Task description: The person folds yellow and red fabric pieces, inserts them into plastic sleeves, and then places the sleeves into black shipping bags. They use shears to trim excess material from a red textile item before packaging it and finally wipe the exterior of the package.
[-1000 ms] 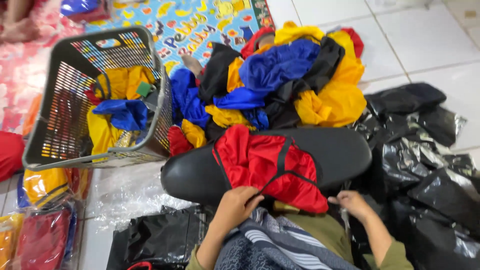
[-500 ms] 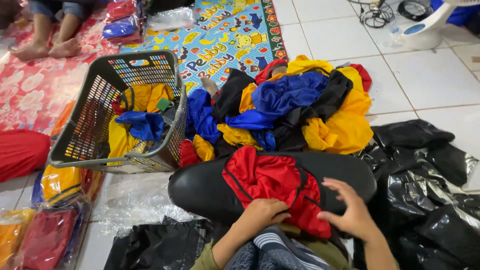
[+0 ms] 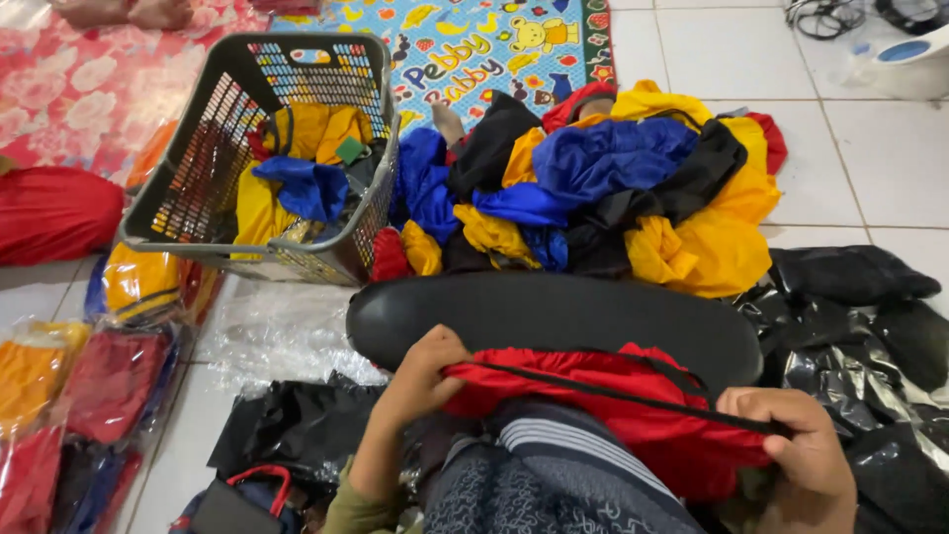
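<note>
As both hands (image 3: 420, 381) grip, red garment (image 3: 633, 405) stretched between

Clear plastic packages (image 3: 59, 415) of folded yellow and red cloth lie bottom left.

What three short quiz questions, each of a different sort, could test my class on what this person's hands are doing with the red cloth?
1. True or false: both hands grip the red cloth item.
2. Which surface lies just beyond it? A) black oval pad B) grey laundry basket C) floral mat
3. Fill in: a black ____ is stretched between the left hand and right hand.

Key: 1 true; 2 A; 3 cord.
</note>
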